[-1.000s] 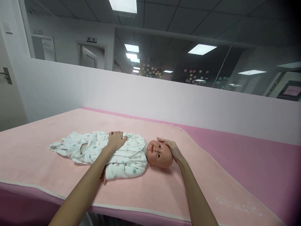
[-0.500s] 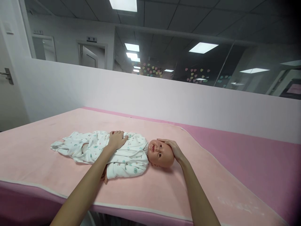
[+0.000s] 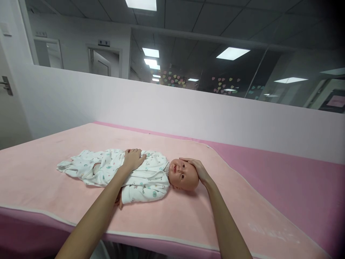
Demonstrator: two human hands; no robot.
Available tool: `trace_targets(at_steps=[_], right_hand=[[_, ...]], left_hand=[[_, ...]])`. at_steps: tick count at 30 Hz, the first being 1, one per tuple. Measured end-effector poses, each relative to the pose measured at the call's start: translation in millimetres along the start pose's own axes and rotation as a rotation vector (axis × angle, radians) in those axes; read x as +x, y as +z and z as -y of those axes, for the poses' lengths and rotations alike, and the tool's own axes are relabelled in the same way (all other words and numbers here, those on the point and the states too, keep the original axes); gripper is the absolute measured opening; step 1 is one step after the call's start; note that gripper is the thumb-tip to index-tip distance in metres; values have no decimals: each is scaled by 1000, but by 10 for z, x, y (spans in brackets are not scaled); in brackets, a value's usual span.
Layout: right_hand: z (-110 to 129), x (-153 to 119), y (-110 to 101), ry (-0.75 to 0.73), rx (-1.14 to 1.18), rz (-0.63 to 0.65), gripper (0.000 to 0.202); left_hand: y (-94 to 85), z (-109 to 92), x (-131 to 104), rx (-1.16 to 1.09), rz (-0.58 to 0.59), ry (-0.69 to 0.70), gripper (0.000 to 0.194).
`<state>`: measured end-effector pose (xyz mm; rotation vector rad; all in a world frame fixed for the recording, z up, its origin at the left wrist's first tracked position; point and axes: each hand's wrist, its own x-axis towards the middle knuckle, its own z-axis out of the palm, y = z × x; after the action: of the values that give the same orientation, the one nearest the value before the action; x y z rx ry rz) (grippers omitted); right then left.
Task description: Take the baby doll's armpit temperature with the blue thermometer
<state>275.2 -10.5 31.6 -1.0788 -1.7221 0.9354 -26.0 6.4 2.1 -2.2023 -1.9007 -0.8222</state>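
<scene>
A baby doll [image 3: 185, 176] in a white printed suit [image 3: 148, 180] lies face up, its head to the right and its legs to the left. My left hand [image 3: 133, 159] rests flat on the doll's front near the waist, fingers apart and holding nothing. Against the far side and top of the doll's bald head lies my right hand [image 3: 198, 168], its fingers stretched along the head. One doll hand shows beside my left forearm. Part of my right palm is hidden behind the head.
Under the doll is a pale pink mat [image 3: 188, 219] with a white edge, over a darker pink surface [image 3: 283, 162]. Behind it stands a white low wall [image 3: 161, 104] with glass above. A door with a handle [image 3: 7, 85] is at the far left.
The whole view has shifted very slightly. Both hands stay in the same places on the doll.
</scene>
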Motion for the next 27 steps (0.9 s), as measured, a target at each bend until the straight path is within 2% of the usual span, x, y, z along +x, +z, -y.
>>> trace_targets(at_steps=[8,14,27], right_hand=[[-34,31,0,-12,12,-86,39],[2,2,5,11,1,-5,34],[1,0,6,7,6,-6,34]], left_hand=[[5,-3,5,-6,5,-9,35],[2,4,1,-16,4,-4,35],[11,11,1,-19,2,-4,35]])
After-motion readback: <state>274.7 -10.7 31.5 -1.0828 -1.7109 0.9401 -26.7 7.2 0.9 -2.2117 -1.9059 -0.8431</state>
